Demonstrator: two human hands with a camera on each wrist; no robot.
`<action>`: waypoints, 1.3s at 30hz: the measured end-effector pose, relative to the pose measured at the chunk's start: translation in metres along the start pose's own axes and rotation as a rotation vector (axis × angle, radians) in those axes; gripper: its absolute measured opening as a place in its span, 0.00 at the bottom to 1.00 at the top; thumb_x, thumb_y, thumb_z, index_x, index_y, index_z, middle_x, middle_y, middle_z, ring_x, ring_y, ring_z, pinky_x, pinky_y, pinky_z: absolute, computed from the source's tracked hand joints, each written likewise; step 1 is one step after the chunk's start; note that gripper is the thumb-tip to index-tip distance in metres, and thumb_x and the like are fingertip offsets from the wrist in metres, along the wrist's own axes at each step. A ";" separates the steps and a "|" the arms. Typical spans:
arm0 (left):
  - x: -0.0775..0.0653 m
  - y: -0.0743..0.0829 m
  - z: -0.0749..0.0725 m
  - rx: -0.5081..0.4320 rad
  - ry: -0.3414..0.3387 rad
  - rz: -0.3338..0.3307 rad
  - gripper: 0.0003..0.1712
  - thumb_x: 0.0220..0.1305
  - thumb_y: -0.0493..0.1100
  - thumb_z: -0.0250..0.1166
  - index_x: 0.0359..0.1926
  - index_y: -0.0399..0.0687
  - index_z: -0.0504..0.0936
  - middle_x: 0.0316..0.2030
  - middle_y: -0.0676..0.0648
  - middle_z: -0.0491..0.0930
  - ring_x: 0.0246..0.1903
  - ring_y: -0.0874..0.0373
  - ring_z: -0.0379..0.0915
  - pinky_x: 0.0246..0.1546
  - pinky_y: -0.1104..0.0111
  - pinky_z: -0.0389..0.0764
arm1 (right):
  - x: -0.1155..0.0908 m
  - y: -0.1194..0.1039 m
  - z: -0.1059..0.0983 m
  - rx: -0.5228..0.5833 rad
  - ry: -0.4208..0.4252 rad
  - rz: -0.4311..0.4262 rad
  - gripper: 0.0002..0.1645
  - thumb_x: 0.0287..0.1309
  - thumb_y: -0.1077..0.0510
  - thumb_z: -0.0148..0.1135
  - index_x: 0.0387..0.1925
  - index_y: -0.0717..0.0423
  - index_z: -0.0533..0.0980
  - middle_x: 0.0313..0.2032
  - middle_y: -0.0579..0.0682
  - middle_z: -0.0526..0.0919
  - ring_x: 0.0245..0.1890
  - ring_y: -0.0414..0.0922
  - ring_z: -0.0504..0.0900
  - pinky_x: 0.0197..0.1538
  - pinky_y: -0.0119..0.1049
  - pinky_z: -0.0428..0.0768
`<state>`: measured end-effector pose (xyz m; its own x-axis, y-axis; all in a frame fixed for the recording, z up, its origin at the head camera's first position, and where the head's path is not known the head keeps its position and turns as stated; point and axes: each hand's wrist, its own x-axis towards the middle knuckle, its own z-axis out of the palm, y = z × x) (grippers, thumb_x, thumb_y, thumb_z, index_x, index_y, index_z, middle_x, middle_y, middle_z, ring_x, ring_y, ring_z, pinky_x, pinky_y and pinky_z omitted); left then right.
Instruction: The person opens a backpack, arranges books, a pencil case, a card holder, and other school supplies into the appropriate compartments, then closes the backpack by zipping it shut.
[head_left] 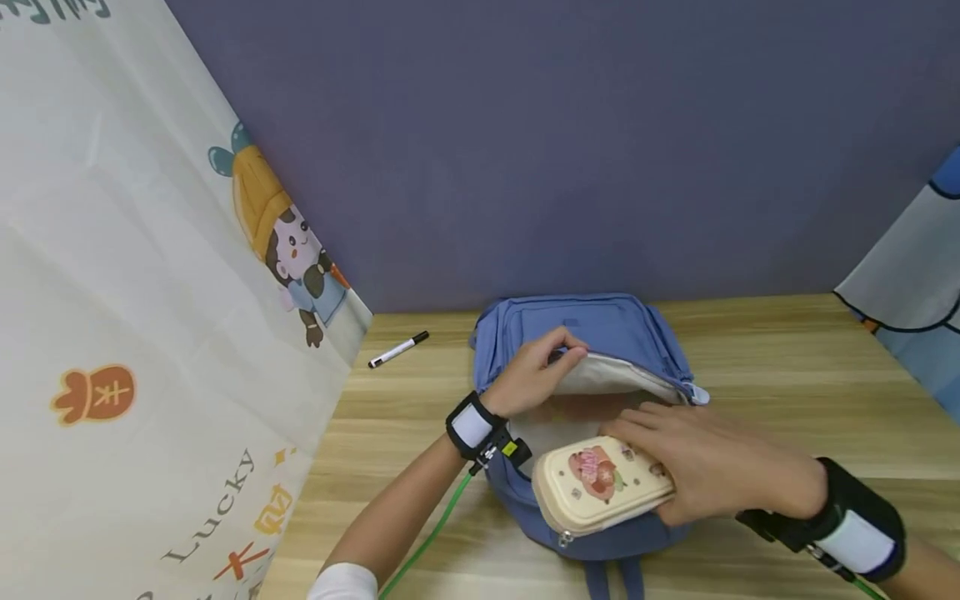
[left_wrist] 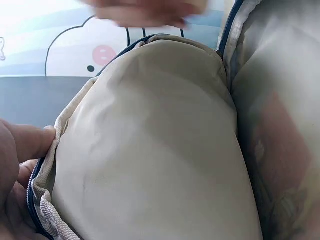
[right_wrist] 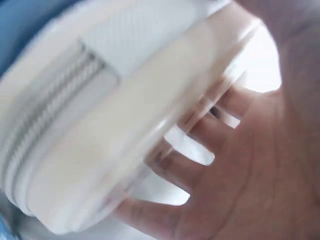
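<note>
A blue backpack [head_left: 585, 321] lies on the table with its main compartment unzipped. My left hand [head_left: 536, 375] pinches the zippered edge of its flap and holds it up; in the left wrist view, thumb and fingers grip that edge [left_wrist: 57, 130] beside the beige lining [left_wrist: 150, 135]. My right hand [head_left: 693, 458] holds a cream pencil case [head_left: 592, 483] with a printed picture on its lid, over the front part of the bag's opening. The right wrist view shows the case's zipper [right_wrist: 50, 110] up close and blurred, with the fingers along its far side.
A white marker with a black cap [head_left: 399, 349] lies on the wooden table [head_left: 780, 358] left of the backpack. A dark wall panel [head_left: 570, 150] stands behind the table. A printed white curtain [head_left: 150, 275] hangs at the left, and another printed cloth [head_left: 915, 275] at the right.
</note>
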<state>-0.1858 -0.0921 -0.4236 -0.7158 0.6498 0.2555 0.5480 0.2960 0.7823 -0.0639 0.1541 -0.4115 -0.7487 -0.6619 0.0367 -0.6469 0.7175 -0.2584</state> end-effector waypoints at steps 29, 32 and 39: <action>-0.007 0.018 0.002 -0.005 -0.116 0.076 0.10 0.84 0.43 0.55 0.51 0.44 0.81 0.45 0.43 0.88 0.23 0.66 0.70 0.28 0.74 0.74 | 0.072 0.058 0.082 0.012 0.246 0.079 0.48 0.39 0.57 0.84 0.63 0.68 0.75 0.53 0.54 0.84 0.52 0.49 0.80 0.57 0.47 0.79; -0.008 0.017 0.003 0.029 -0.106 0.106 0.09 0.83 0.42 0.56 0.49 0.45 0.81 0.54 0.45 0.88 0.30 0.67 0.70 0.35 0.76 0.73 | 0.074 0.059 0.082 0.078 0.236 0.104 0.45 0.41 0.58 0.84 0.61 0.68 0.74 0.50 0.52 0.83 0.50 0.48 0.78 0.57 0.46 0.76; -0.012 0.017 0.004 0.038 -0.118 0.123 0.08 0.83 0.41 0.56 0.48 0.44 0.81 0.55 0.45 0.88 0.36 0.67 0.71 0.38 0.76 0.73 | 0.075 0.059 0.081 0.207 0.248 0.120 0.41 0.50 0.59 0.80 0.63 0.68 0.73 0.58 0.59 0.81 0.58 0.55 0.78 0.63 0.50 0.73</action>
<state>-0.1661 -0.0916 -0.4159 -0.5874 0.7601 0.2778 0.6459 0.2334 0.7269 -0.1470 0.1293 -0.5027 -0.8467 -0.4841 0.2207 -0.5277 0.7109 -0.4650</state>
